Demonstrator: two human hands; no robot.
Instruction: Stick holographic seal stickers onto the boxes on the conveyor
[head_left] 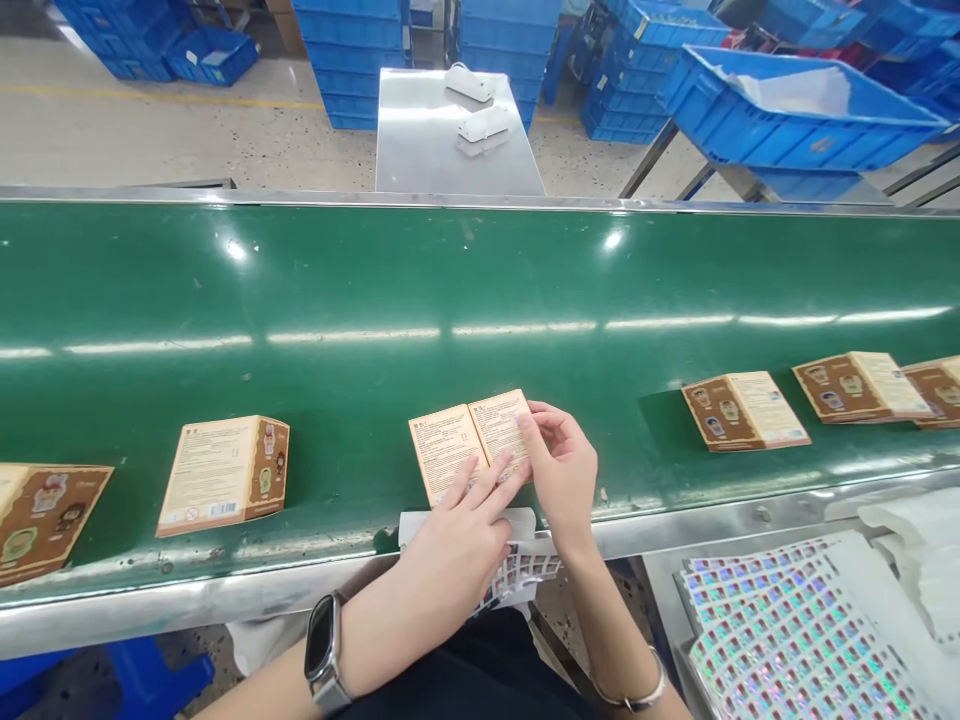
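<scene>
In front of me on the green belt lie two cream printed panels, side by side; whether they are one folded card (444,445) or two, I cannot tell. My left hand (469,535) rests on their lower part with its fingers stretched out and apart. At the right edge, my right hand (561,465) pinches the right-hand panel between thumb and fingers. Below my left hand, a sheet of small stickers (525,568) hangs over the belt's near edge, partly hidden by the hand and wrist.
Folded brown-and-cream cards lie on the belt (360,270), one nearby on the left (214,470) and one on the right (742,412). Shiny sticker sheets (802,620) are stacked at lower right. Beyond the belt stand a metal table (420,150) and blue crates (795,135).
</scene>
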